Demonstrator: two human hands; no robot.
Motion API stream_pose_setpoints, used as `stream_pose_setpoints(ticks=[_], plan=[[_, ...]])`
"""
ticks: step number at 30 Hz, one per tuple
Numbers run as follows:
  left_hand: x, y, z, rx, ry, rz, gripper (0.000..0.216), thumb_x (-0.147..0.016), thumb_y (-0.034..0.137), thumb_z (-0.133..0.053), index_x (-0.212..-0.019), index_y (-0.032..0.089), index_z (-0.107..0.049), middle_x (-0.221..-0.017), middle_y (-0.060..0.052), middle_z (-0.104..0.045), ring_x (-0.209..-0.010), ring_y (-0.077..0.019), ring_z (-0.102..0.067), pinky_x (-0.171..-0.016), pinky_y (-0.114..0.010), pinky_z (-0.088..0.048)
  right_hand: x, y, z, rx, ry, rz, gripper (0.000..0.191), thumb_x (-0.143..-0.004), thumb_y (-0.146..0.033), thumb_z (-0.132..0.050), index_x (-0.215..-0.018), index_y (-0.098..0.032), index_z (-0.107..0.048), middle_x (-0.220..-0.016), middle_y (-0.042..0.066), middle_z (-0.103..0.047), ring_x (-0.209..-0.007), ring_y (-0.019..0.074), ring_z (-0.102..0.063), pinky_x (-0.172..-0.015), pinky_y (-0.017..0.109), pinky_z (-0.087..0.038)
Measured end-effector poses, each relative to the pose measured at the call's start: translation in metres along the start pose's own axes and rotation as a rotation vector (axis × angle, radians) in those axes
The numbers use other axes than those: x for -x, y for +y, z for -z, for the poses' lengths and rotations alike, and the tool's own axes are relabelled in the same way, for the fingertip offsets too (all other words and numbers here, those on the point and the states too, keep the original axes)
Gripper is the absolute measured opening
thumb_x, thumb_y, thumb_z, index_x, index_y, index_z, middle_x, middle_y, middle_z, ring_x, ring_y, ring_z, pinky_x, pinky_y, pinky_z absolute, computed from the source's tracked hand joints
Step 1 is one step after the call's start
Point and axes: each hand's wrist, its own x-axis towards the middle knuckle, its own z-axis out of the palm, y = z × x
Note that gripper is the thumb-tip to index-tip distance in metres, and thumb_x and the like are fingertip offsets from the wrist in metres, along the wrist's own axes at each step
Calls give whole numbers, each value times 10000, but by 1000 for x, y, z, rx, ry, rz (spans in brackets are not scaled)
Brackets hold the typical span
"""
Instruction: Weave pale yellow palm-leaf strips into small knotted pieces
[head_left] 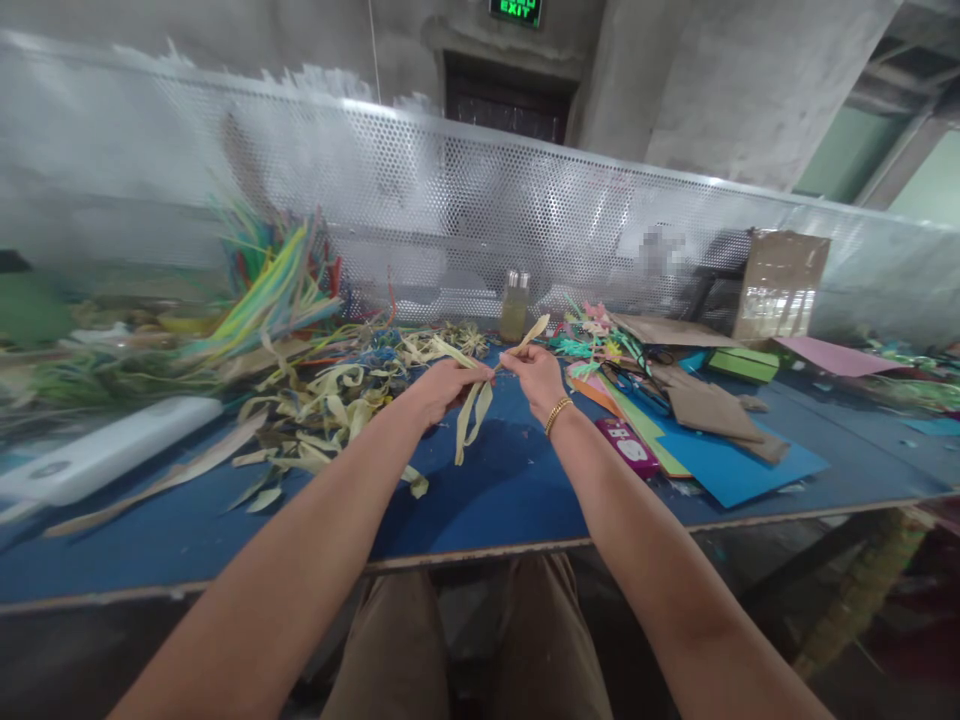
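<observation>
I count two bare hands at work near the middle of the frame, the left hand (pixel 448 385) and the right hand (pixel 534 368), with one gold chain bracelet (pixel 557 414) on the right wrist. Right of centre on the blue-topped table (pixel 495 515) I see one purple packet with white print (pixel 628 447), one bright blue paper sheet (pixel 739 458) and one lime-green box-shaped block (pixel 742 366). One long white plastic object (pixel 120 450) lies at the left. Two silvery tops show above the yellowish glass container (pixel 514 308) behind the hands.

Each grip is drawn in, fingertips pinched together on the pale, straw-coloured dried strips (pixel 472 420) at the centre; one end pokes up past the right fingers, while looped lengths hang below the left.

The heap of similar pale dried strips (pixel 326 410), just left of the hands, is too tangled for me to count, and the left forearm covers part of it. The bundle of multicoloured thin strips (pixel 274 290) at upper left is blurred. The left hand's inner fingers are hidden from me, and the green exit sign (pixel 516 10) is cut off by the top edge.
</observation>
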Motion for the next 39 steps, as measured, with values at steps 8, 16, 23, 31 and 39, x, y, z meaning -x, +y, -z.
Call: stream_pose_setpoints(ticks=[8,16,23,31,39], plan=[[-3,0,1,156,8,0,232,-624,307,-803,-740,136,-697,-707,-53,-685,-596,-119,-586,-544,-229,-420,0,-1,7,169,77,-25,422,-612,-418,-736,-910,-166,-576,-844,51,-660,-798,188,-634,-764,329,-490],[-3,-4,5,22,-28,1,228,-632,336,-795,-766,165,-726,-688,-45,-686,-591,-137,-603,-560,-254,-452,10,-29,17,691,425,403,634,-713,-499,-680,-1251,-200,-529,-1339,164,-489,-1282,343,-367,-1035,528,-266],[7,0,0,47,-200,94,175,-647,271,-783,-773,165,-725,-725,-59,-705,-638,-162,-626,-627,-296,-493,11,-20,6,302,-406,84,326,-705,-510,-674,-640,-191,-694,-631,9,-633,-669,171,-577,-662,292,-422],[4,0,-1,42,-182,106,218,-666,351,-765,-698,144,-704,-551,-23,-602,-474,-105,-495,-478,-244,-379,12,-21,0,-2,-340,-30,292,-631,-466,-723,-624,-175,-703,-546,-10,-585,-529,90,-455,-548,245,-383],[5,4,-3,-23,-163,129,200,-628,308,-750,-731,137,-733,-668,-56,-673,-496,-103,-495,-467,-235,-330,9,-14,0,-81,-215,-53,338,-625,-496,-731,-722,-172,-714,-683,21,-654,-594,116,-517,-548,253,-434]])
